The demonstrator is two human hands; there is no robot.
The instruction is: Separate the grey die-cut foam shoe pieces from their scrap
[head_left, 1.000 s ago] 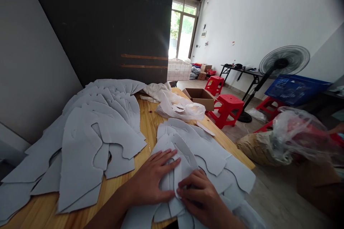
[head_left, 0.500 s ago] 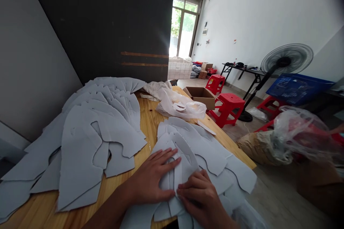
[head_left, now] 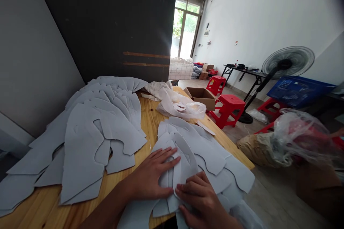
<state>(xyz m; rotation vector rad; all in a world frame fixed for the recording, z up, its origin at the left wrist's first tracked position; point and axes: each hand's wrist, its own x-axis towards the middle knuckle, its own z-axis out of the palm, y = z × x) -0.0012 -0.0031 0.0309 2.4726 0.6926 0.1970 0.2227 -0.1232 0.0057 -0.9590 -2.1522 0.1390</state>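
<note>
Several curved white sheet pieces (head_left: 185,157) lie overlapped in front of me on the wooden table (head_left: 149,114). My left hand (head_left: 153,175) rests flat on the top piece, its fingers spread. Beside it on the right, my right hand (head_left: 199,196) has its fingers bent and pressed together at the same piece, near my left thumb. Whatever is between those fingertips is too small to make out. A larger spread of similar white pieces (head_left: 80,150) covers the left side of the table.
Behind the near pieces lie a white plastic bag (head_left: 192,109) and an open cardboard box (head_left: 201,94). Red stools (head_left: 231,105), a standing fan (head_left: 287,64), a blue crate (head_left: 298,89) and a clear plastic bag (head_left: 301,136) are at the right. A dark panel (head_left: 107,25) rises behind the table.
The view has shifted slightly. My right hand's fingertips have moved a little to the left, and its thumb now sits further from the index finger. My left hand stays flat.
</note>
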